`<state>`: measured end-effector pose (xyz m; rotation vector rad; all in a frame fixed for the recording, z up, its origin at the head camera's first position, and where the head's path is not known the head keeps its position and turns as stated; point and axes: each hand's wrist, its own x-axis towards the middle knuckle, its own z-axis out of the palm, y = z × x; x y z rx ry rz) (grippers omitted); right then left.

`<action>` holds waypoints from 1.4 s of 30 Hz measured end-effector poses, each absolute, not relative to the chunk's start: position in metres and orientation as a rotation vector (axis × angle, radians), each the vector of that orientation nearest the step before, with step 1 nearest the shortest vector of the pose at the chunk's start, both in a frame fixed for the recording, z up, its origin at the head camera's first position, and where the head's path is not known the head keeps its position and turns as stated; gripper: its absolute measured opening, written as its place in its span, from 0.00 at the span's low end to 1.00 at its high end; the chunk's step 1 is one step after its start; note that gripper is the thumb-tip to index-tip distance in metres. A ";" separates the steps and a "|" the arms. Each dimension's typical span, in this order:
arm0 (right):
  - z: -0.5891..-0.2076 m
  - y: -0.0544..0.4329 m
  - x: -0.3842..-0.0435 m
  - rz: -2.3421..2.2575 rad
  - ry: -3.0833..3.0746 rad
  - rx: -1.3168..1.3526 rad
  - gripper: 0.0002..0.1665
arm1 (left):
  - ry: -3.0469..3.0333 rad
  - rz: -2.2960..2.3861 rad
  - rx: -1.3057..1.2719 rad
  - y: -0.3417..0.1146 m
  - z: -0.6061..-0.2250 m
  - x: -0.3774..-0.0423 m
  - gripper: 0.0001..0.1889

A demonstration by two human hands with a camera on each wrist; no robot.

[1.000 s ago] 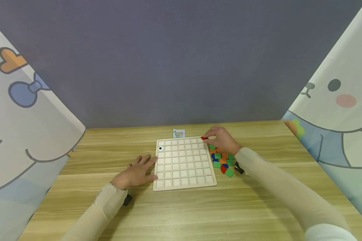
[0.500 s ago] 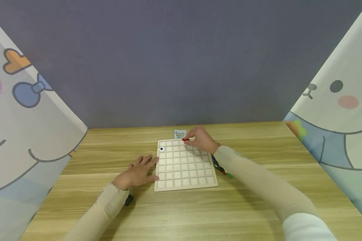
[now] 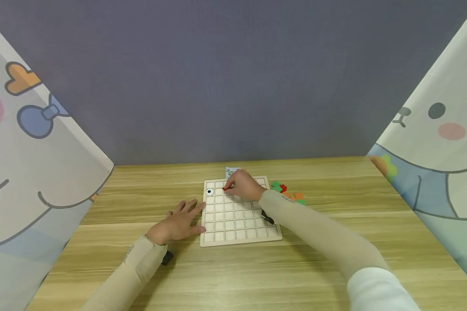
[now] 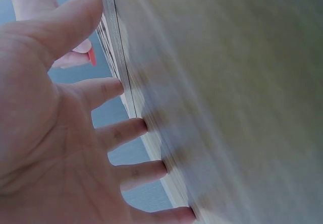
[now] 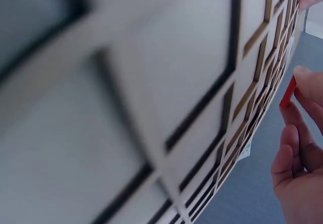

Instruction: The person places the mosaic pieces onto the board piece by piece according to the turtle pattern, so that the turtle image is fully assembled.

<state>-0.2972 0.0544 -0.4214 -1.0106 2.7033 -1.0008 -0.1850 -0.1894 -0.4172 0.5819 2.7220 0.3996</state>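
Your right hand (image 3: 244,185) pinches thin red tile (image 5: 288,91) over pale wooden grid board (image 3: 234,224); your left hand (image 3: 175,225), fingers spread apart, touches board edge, presumably steadying it.

One pale wooden gridded board (image 3: 239,224). On it, one round white disc with a black centre (image 3: 209,191). At its left edge, one bare left hand (image 3: 177,222); above it, one bare right hand (image 3: 245,185) and one thin red tile (image 5: 288,93). Behind it, one white printed card (image 3: 231,170). Right of it, one loose red tile (image 3: 283,188), plus flat green pieces (image 3: 276,186) and orange pieces (image 3: 299,196), partly hidden, number unclear.
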 end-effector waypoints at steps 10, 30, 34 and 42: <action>-0.424 0.036 -0.300 -1.002 2.629 -1.038 0.03 | 2.714 0.400 0.581 -0.189 -0.416 -0.185 0.41; -0.420 0.020 -0.299 -0.953 2.644 -0.931 0.05 | 2.703 0.378 0.560 -0.188 -0.414 -0.186 0.41; -0.419 0.019 -0.299 -0.928 2.653 -0.900 0.07 | 2.704 0.371 0.563 -0.188 -0.414 -0.187 0.41; -0.420 0.019 -0.299 -0.885 2.661 -0.921 0.08 | 2.705 0.388 0.564 -0.188 -0.414 -0.186 0.42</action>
